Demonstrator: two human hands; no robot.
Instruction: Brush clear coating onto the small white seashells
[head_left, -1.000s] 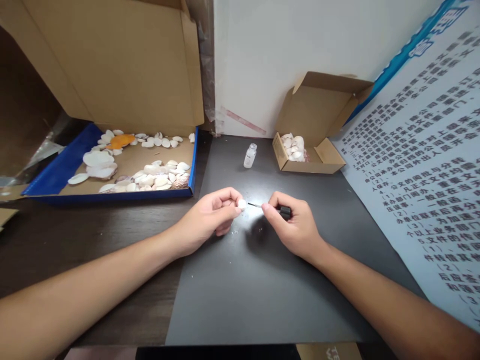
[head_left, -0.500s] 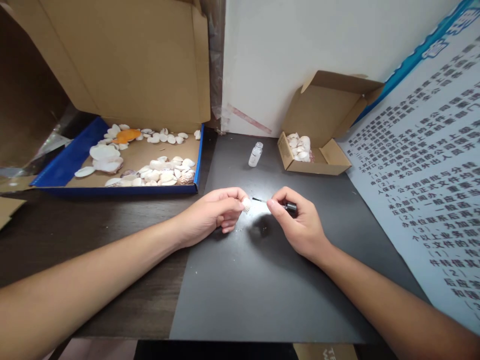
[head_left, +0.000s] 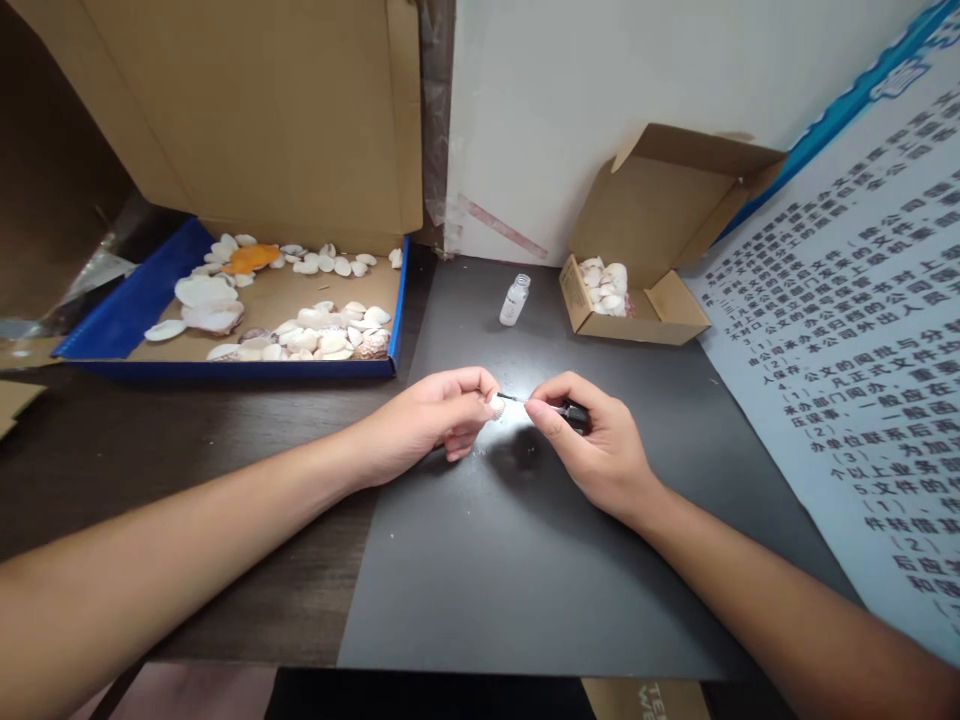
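Between thumb and index finger, my left hand (head_left: 442, 415) pinches a small white ribbed seashell (head_left: 498, 406). Facing it, my right hand (head_left: 592, 440) is closed on a thin brush with a black cap handle (head_left: 576, 416). The dark brush tip reaches the shell's upper edge and appears to touch it. Behind both hands a small bottle (head_left: 514, 300) with a whitish look stands upright, its mouth uncapped. All of this is over a dark grey mat (head_left: 480, 580).
A blue-sided cardboard box (head_left: 255, 368) with its lid up holds many white shells (head_left: 330, 335) and an orange one (head_left: 251, 259). At the back right a smaller open cardboard box (head_left: 645, 328) holds more shells. A printed sheet (head_left: 840, 400) borders the right side.
My right hand has shifted slightly left, bringing the brush tip from just off the shell to its edge. My left hand keeps its pinch. The camera view has shifted slightly.
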